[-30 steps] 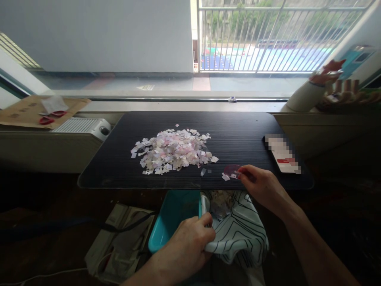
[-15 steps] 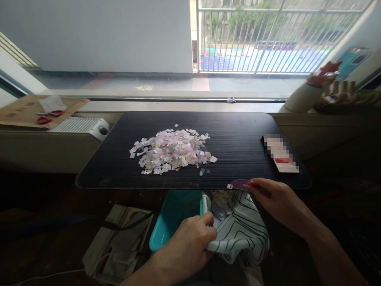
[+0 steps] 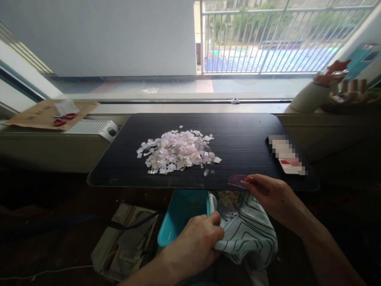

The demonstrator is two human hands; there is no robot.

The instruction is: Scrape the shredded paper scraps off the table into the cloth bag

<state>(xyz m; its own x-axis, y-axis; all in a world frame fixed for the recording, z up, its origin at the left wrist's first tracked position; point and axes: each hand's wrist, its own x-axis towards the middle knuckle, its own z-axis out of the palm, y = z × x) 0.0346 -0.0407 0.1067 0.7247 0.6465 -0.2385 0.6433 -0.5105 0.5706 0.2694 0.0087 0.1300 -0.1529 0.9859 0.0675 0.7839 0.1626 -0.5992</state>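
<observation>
Clock centred on the black tabletop (image 3: 244, 135); twelve faces the window.

- Paper scraps, small, white and pinkish: one broad heap (image 3: 181, 151) just off centre toward nine; two loose bits near six.
- Right hand (image 3: 276, 194), four o'clock: thumb and fingers pinching a translucent pink scraper (image 3: 237, 181), its blade at the near edge; contact with the top cannot be told.
- Left hand (image 3: 202, 234), six o'clock, below the edge: fingers clenched on the rim of a white, black-lined bag (image 3: 256, 224), five o'clock.
- Teal bin (image 3: 166, 230), between six and seven, beside the bag.
- Phone-shaped slab (image 3: 285, 157), three o'clock, face pixelated.
- Red-handled scissors (image 3: 64, 120), between nine and ten, on brown paper.

Progress, as judged: partial. Bagged scraps (image 3: 229, 204) are present; the tabletop heap remains outstanding.
</observation>
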